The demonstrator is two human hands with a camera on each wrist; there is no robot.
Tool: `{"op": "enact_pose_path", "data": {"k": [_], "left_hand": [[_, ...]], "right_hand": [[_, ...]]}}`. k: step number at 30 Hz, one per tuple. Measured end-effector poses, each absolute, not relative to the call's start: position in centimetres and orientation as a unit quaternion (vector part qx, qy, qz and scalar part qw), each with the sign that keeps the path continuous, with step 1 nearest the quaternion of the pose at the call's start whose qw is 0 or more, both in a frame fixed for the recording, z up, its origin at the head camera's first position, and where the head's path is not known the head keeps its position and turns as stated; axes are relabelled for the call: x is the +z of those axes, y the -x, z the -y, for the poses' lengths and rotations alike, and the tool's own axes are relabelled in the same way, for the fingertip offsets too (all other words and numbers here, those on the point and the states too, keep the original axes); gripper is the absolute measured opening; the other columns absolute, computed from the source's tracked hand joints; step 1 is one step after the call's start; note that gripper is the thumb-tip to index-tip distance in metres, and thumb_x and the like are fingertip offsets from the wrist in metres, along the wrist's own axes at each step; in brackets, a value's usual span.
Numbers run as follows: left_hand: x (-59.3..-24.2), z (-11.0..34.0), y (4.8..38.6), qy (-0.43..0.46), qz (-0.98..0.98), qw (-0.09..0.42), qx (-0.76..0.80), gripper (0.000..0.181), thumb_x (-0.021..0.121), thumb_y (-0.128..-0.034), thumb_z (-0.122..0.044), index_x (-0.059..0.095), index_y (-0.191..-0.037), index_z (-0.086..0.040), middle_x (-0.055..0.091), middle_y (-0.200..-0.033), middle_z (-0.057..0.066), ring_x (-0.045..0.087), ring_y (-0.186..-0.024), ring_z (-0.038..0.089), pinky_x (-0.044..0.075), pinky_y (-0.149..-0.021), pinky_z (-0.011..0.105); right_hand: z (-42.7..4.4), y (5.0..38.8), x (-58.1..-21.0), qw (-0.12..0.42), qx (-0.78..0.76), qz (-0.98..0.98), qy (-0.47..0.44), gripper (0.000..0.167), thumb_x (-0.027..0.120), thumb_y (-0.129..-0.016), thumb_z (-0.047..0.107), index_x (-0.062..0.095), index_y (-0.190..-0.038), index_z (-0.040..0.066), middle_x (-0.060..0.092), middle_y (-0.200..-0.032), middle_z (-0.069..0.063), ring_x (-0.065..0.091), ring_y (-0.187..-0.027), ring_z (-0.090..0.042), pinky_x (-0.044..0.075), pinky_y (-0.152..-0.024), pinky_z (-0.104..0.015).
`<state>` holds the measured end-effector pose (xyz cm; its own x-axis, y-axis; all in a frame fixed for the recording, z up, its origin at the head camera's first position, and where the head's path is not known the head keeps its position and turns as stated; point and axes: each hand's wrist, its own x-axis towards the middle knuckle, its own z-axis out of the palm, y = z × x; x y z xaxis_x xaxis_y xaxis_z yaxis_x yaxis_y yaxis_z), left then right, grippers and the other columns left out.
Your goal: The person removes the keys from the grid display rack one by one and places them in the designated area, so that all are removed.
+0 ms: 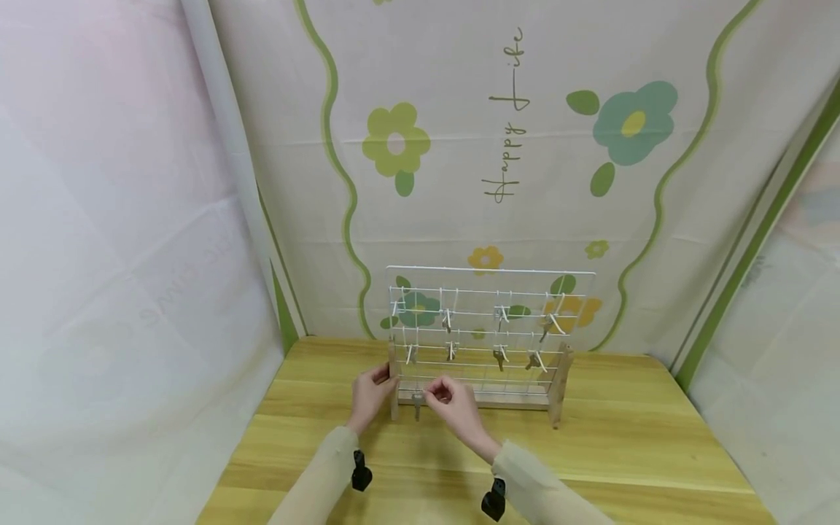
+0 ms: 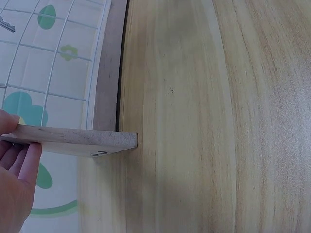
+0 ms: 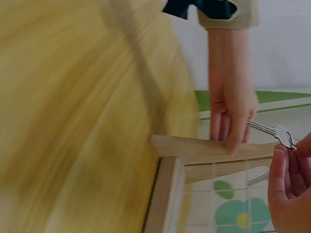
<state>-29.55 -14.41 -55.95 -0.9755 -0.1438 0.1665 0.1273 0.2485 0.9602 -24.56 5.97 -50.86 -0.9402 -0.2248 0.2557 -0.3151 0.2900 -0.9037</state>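
My left hand grips the wooden end post of a white wire grid rack, thumb on one face and fingers on the other. At the rack's lower left, my right hand pinches a silver key by its ring end, between thumb and fingertips. In the head view this key hangs with its blade downward, in front of the bottom wires. More keys hang on white hooks in two rows, among them a key in the lower row.
The rack stands on a wood-grain table, joined along its base by a wooden bar. Its other wooden post is at the right. Close behind hangs a flower-printed cloth, with white cloth walls on both sides.
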Motion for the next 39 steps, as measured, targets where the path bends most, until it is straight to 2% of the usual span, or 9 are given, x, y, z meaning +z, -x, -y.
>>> {"op": "enact_pose_path", "data": {"k": [18, 28, 39], "left_hand": [[-56.0, 14.4, 29.5, -0.003, 0.777, 0.107, -0.62, 0.04, 0.07, -0.089, -0.001, 0.062, -0.126, 0.011, 0.064, -0.125, 0.031, 0.064, -0.116, 0.045, 0.062, -0.088, 0.034], [-56.0, 14.3, 29.5, 0.001, 0.776, 0.114, -0.62, 0.037, 0.07, -0.0896, -0.002, 0.064, -0.124, 0.009, 0.066, -0.123, 0.03, 0.066, -0.114, 0.042, 0.062, -0.087, 0.032], [-55.9, 14.4, 29.4, 0.002, 0.776, 0.119, -0.619, 0.036, 0.071, -0.0886, -0.002, 0.066, -0.123, 0.007, 0.068, -0.121, 0.027, 0.068, -0.111, 0.039, 0.062, -0.087, 0.033]], "right_hand": [[-6.5, 24.3, -58.0, -0.016, 0.527, 0.838, -0.144, 0.005, 0.068, -0.088, 0.01, 0.068, -0.091, 0.006, 0.072, -0.087, -0.006, 0.058, -0.07, 0.0, 0.052, -0.061, -0.015], [-6.1, 24.5, -59.9, -0.01, 0.521, 0.839, -0.157, 0.005, 0.07, -0.084, 0.007, 0.068, -0.085, 0.003, 0.069, -0.079, -0.006, 0.053, -0.065, 0.001, 0.047, -0.057, -0.014], [-6.0, 24.6, -61.0, -0.006, 0.519, 0.843, -0.145, 0.004, 0.07, -0.084, 0.007, 0.068, -0.083, 0.003, 0.072, -0.083, -0.008, 0.058, -0.07, 0.001, 0.051, -0.062, -0.014]]}}
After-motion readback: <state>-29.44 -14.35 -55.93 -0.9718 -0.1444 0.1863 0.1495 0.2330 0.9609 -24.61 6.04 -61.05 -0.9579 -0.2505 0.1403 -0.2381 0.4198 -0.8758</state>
